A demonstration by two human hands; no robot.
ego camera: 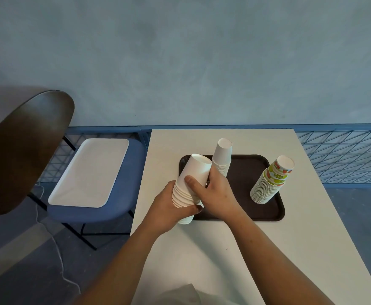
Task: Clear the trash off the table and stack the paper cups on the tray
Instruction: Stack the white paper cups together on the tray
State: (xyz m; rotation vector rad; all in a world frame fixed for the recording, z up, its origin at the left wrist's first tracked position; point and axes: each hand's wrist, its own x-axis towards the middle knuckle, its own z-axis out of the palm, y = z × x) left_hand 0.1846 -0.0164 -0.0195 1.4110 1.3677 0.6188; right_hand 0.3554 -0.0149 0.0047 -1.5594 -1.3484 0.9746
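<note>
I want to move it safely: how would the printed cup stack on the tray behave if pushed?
The printed cup stack is tall and leans, so a push would probably tip it. Being nested paper cups, it is likely light and may slide.

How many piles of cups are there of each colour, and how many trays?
White cup stacks: 2, the held stack and the standing stack
Patterned cup stack: 1
Trays: 2, the dark tray and the white tray
Total: 5
</note>
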